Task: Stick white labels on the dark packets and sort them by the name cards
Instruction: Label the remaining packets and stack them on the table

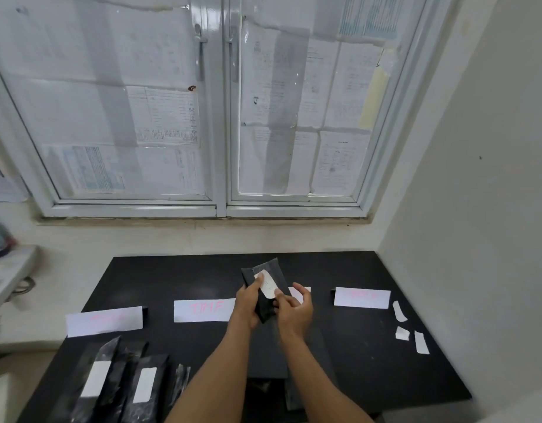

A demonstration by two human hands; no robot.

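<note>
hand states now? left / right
Left hand: closed on the dark packet, holding it up.
Right hand: fingers pressing the white label onto the packet, not gripping.

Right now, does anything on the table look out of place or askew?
Mostly tidy. Three loose white label scraps lie scattered at odd angles near the table's right edge, and the label on the held packet sits tilted.

Black table: right half bare toward the near edge, open to a hand. Three paper scraps lie by the right edge. Labelled dark packets crowd the near left corner. Name cards stand in a row across the middle. A wall closes the right side.
</note>
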